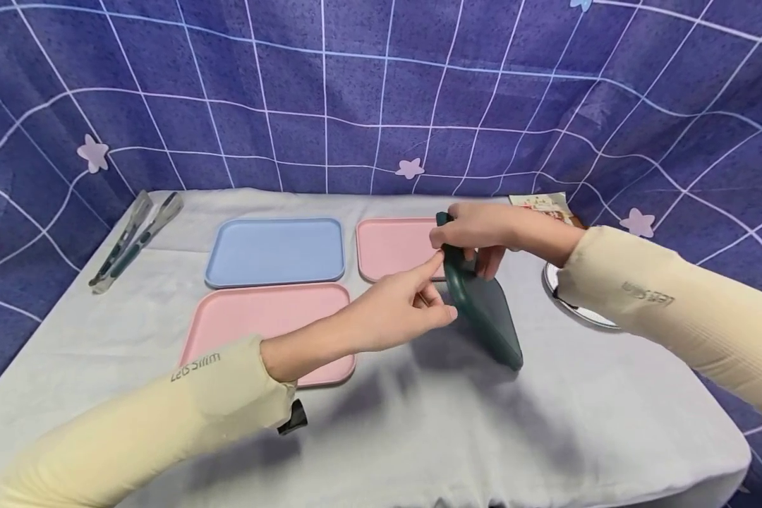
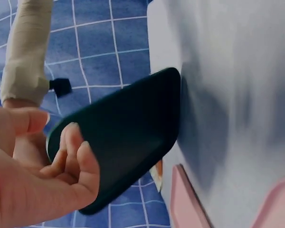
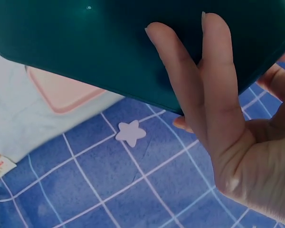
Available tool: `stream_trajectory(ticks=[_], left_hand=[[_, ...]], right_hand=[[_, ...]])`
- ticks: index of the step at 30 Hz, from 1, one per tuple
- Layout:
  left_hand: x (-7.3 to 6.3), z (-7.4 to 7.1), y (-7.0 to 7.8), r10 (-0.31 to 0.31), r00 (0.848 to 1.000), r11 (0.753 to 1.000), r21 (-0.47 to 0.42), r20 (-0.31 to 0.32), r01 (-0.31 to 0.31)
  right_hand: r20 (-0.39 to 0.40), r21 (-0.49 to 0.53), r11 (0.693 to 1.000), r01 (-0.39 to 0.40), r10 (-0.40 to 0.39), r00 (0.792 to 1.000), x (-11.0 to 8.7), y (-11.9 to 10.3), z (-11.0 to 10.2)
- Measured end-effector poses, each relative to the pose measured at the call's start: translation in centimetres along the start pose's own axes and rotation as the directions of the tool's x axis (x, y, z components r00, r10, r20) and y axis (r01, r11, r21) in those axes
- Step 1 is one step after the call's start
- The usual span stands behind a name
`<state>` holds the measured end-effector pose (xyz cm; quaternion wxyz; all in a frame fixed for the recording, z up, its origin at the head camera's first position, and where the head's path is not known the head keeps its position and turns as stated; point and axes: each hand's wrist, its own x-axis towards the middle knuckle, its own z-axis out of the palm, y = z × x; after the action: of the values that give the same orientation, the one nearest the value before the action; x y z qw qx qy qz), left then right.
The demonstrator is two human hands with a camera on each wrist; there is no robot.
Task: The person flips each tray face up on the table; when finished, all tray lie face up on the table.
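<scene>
A dark green tray stands tilted on edge above the right-middle of the table, its lower end close over the white cloth. My right hand grips its upper end, and two of its fingers lie along one face of the tray in the right wrist view. My left hand is beside the tray, index fingertip right at its upper edge and thumb held apart. In the left wrist view the left hand's fingers are loosely bent in front of the tray's dark inner face.
A blue tray and a pink tray lie on the left-middle, with a smaller pink tray behind my hands. Tongs rest at the far left. A white plate and a printed packet sit at right, partly covered by my sleeve.
</scene>
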<state>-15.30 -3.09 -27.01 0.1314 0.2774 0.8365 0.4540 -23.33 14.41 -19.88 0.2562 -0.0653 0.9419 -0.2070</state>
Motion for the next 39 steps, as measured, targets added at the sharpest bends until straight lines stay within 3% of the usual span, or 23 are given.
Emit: stream_trajectory(ticks=[2, 7, 12, 23, 30, 34, 39], left_hand=[[-0.1, -0.2, 0.0, 0.004, 0.998, 1.000, 0.022, 0.066, -0.006], [-0.2, -0.2, -0.8, -0.020, 0.987, 0.999, 0.039, 0.160, 0.014], [-0.2, -0.2, -2.0, -0.063, 0.980, 0.998, 0.040, 0.189, 0.056], [-0.2, -0.3, -4.0, -0.135, 0.977, 0.991, 0.048, 0.167, 0.129], [-0.3, -0.5, -4.7, -0.187, 0.958, 0.981, 0.092, 0.218, 0.171], [-0.4, -0.9, -5.3, -0.215, 0.951, 0.976, 0.074, 0.223, 0.203], [-0.1, -1.3, -5.3, -0.214, 0.947, 0.976, 0.015, 0.239, 0.217]], right_hand=[[-0.003, 0.046, 0.999, 0.025, -0.025, 1.000, -0.8, 0.8, -0.4], [0.009, 0.155, 0.987, 0.045, -0.047, 0.999, -2.6, 2.8, -1.7], [0.018, 0.197, 0.980, 0.038, -0.042, 0.999, -4.1, 4.4, -3.3], [-0.004, 0.046, 0.999, 0.022, -0.022, 1.000, -6.2, 7.3, -6.5], [-0.025, -0.015, 0.999, -0.035, 0.034, 0.999, -6.5, 11.6, -9.5], [0.026, 0.107, 0.991, -0.078, 0.075, 0.997, -6.5, 15.0, -11.2], [0.075, 0.332, 0.939, -0.095, 0.074, 0.994, -6.4, 18.2, -11.8]])
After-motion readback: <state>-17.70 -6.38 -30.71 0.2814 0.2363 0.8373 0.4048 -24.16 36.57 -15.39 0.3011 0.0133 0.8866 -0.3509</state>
